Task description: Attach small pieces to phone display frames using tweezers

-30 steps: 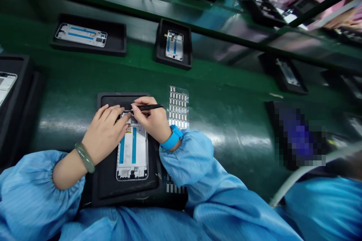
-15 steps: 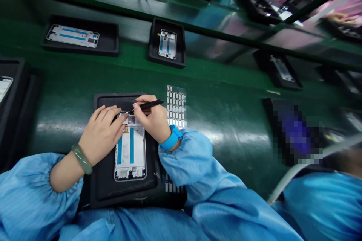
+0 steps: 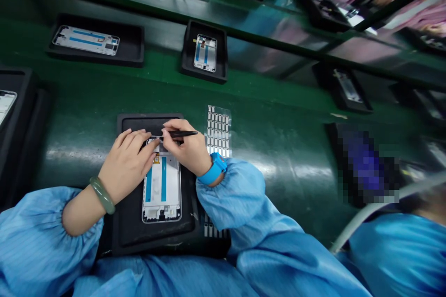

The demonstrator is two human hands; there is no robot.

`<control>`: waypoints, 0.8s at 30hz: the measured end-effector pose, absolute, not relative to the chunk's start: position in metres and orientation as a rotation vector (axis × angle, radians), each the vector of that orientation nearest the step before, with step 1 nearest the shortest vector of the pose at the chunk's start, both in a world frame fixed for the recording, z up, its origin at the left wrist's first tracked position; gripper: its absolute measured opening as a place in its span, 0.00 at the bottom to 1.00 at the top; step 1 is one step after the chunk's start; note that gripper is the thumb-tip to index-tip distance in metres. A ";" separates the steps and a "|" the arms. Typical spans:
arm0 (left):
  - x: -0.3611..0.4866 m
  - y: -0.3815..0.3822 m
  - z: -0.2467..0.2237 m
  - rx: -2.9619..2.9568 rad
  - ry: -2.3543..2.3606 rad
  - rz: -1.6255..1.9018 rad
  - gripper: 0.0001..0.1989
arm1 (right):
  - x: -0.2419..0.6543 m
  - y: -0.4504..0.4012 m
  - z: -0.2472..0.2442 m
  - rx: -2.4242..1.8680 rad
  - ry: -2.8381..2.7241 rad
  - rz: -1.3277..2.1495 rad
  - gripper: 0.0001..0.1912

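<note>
One phone frame lies in black tray | left hand open, fingers resting on frame's top end | right hand pinches black tweezers, tips at same end

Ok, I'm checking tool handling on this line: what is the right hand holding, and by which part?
The right hand holds black tweezers by the middle of their shaft, between its fingers, with the tips at the top of the phone frame.

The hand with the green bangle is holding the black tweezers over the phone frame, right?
Not quite! The black tweezers are in the right hand, the one with the blue watch, not the left hand with the green bangle. The head view shows this. They are over the phone frame, as you said.
</note>
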State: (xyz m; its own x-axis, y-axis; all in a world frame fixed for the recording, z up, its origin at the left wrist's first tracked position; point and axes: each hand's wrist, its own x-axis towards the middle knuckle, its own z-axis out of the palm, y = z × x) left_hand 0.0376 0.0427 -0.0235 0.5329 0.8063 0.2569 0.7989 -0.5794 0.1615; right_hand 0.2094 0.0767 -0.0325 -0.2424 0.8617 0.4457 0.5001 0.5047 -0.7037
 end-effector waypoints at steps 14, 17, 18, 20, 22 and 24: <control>0.039 0.043 -0.025 2.775 1.439 0.482 0.14 | 0.208 0.081 -0.018 -1.032 -2.242 0.302 0.07; 0.039 0.043 -0.025 2.761 1.442 0.480 0.13 | 0.207 0.080 -0.011 -1.037 -2.372 0.244 0.08; 0.039 0.043 -0.025 2.757 1.441 0.478 0.13 | 0.206 0.081 -0.010 -1.047 -2.381 0.254 0.08; 0.039 0.043 -0.024 2.755 1.438 0.476 0.13 | 0.206 0.082 -0.011 -1.062 -2.357 0.312 0.07; 0.039 0.043 -0.024 2.750 1.434 0.482 0.14 | 0.207 0.085 -0.015 -1.072 -2.285 0.395 0.06; 0.039 0.044 -0.024 2.733 1.425 0.497 0.15 | 0.209 0.088 -0.020 -1.081 -2.193 0.480 0.05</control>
